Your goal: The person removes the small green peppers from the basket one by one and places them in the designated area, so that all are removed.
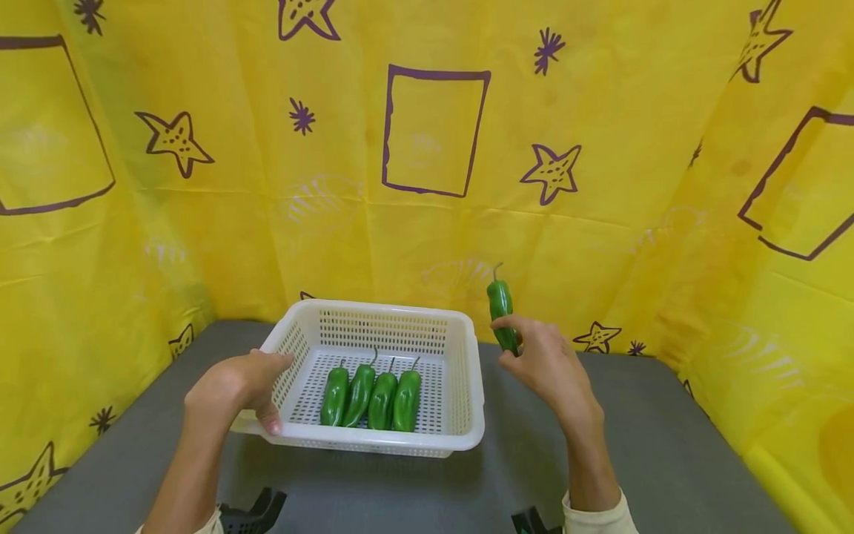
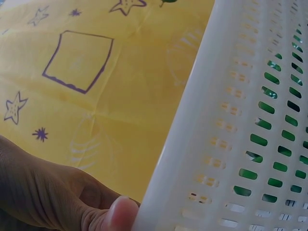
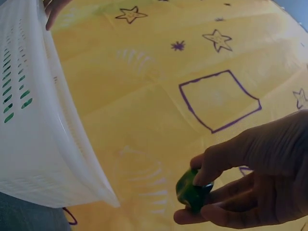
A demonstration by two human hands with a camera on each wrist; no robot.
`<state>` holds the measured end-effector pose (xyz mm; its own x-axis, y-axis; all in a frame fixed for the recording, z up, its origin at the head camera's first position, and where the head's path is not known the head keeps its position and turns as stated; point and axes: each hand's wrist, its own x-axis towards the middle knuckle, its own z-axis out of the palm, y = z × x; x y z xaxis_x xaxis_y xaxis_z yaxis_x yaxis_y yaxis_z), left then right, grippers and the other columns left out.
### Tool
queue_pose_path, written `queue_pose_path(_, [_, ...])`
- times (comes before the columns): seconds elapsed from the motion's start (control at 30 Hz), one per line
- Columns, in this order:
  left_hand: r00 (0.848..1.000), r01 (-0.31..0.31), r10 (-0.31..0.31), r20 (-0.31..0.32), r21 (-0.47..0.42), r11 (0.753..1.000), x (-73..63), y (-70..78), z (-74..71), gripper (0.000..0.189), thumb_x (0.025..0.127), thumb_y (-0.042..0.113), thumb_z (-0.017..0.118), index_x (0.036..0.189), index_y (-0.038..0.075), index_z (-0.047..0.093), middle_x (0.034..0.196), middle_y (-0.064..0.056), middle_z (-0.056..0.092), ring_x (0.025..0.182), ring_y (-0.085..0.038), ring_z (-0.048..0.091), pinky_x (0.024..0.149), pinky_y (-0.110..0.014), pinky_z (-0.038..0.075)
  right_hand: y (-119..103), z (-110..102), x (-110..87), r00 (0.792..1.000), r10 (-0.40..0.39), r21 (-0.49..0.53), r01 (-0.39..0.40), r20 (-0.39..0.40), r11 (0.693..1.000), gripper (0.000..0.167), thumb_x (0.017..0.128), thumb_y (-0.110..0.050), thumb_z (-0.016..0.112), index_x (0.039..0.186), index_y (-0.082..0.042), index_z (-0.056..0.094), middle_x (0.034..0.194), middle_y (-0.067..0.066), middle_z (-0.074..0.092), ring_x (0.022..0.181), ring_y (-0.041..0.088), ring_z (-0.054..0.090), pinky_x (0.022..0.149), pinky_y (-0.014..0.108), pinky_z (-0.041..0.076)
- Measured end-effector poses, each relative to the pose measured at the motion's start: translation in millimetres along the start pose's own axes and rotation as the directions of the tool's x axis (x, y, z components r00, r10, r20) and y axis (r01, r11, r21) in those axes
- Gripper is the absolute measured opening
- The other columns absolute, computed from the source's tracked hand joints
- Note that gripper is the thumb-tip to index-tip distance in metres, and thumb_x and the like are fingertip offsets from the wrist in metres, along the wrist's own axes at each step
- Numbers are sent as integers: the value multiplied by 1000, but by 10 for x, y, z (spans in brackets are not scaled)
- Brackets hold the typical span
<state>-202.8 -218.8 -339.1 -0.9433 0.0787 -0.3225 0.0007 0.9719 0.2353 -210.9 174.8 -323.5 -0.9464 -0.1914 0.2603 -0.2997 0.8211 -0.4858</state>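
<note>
In the centre-left of the head view, a white rectangular plastic basket with slotted walls (image 1: 373, 438) sits on a dark grey tabletop (image 1: 380, 493); the left hand (image 1: 235, 382) holds it at its left end, fingers over the left rim and thumb at the near left corner, so that the grip is clamped on the basket's edge; right of centre, the right hand (image 1: 548, 362) pinches a glossy, slender green pepper (image 1: 500, 300) between thumb and fingertips, closed on its lower part; this pepper stands nearly upright in the grip, stem toward the top of the frame, just beyond the basket's right side; inside the basket, four glossy green peppers with thin stems (image 1: 382, 400) lie side by side, their stems toward the top; a yellow cloth backdrop with purple stars and rectangles (image 1: 434, 245) fills the upper frame; cream sleeves (image 1: 600, 519) show at the bottom edge.
</note>
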Motion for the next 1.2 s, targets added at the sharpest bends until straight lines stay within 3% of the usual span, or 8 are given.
queue_pose_path(0.2, [1000,-2,2,6,-9,1000,1,-1,12,124,55,22,100,160,3,36,153,-48,32,125,-54,51,98,-70,44,71,-1,0,999,34,-33,-33,32,999,41,89,-3,72,129,-6,71,110,20,75,77,22,64,64,31,48])
queue_pose_path(0.33, [1000,12,-12,5,-8,1000,1,16,-9,125,54,22,101,160,4,37,149,-44,40,114,-46,53,93,-64,46,100,-9,-3,998,52,-47,-51,37,998,42,88,-4,72,130,-7,71,107,20,76,76,22,64,63,31,47])
queue_pose_path(0.5, [1000,5,-5,0,-3,1000,-3,23,-19,123,55,22,100,160,4,38,147,-43,43,115,-47,54,93,-64,47,99,-30,-6,993,97,-43,-94,61,995,43,89,-6,72,132,-8,70,106,21,75,76,23,64,61,32,46])
queue_pose_path(0.73, [1000,-2,2,3,-4,1000,10,30,-27,124,56,22,100,160,3,36,148,-43,42,117,-47,53,96,-66,46,107,-26,0,988,110,-84,-101,105,991,41,88,-6,76,129,-6,72,109,21,74,80,25,65,67,36,52])
queue_pose_path(0.93, [1000,9,-9,13,-15,1000,23,31,-33,126,54,22,100,161,3,36,149,-42,41,116,-45,52,96,-65,45,126,-20,11,976,155,-103,-140,151,985,43,88,-8,74,131,-6,71,111,20,72,81,27,59,65,35,48])
queue_pose_path(1.13, [1000,14,-14,12,-18,1000,14,16,-22,127,54,22,100,161,4,35,152,-47,34,120,-50,52,97,-68,45,129,3,9,970,159,-115,-140,184,984,40,88,-7,77,128,-5,72,120,23,72,88,28,66,70,40,56])
queue_pose_path(1.2, [1000,14,-14,8,-18,1000,10,15,-24,127,54,22,101,161,5,35,149,-46,38,118,-49,52,95,-66,46,127,8,8,967,160,-124,-137,197,983,39,88,-8,77,127,-6,73,122,23,72,89,28,67,71,41,57])
